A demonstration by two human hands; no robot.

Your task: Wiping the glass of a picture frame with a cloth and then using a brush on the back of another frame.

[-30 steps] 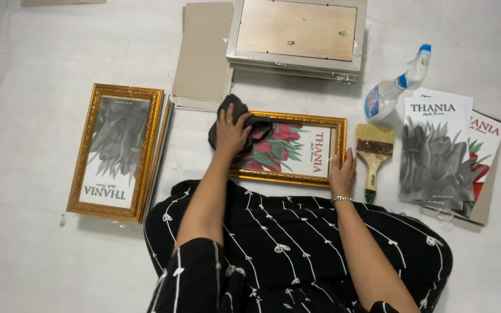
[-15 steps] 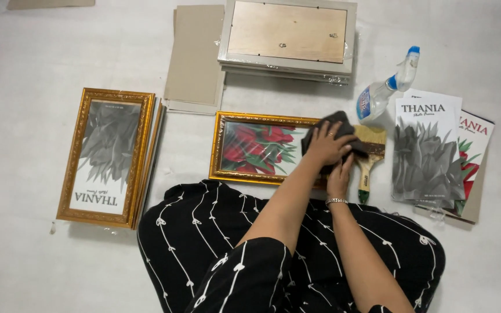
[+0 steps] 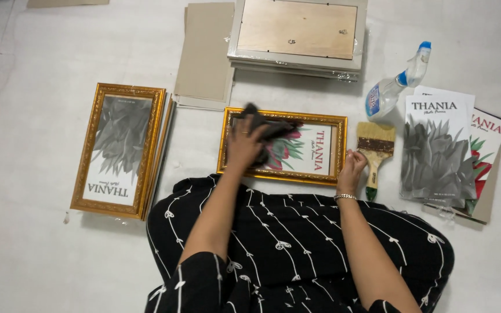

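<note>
while the cloth (image 3: pixel 268 132) was over the right end of the gold picture frame (image 3: pixel 282 146) half a second ago, the left hand (image 3: pixel 243 146) now presses it flat on the left end, fingers closed over it. the right hand (image 3: pixel 352 168) grips the frame's right edge, steadying it on the floor (image 3: pixel 30 243) beside the paintbrush (image 3: pixel 374 152); wiping looks underway.

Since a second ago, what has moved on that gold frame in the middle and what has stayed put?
The left hand with the dark cloth swept from the frame's left end across to its right end, then back to the left, where it presses now. The right hand has stayed on the frame's right edge. The brush, spray bottle and left frame have not shifted.
</note>
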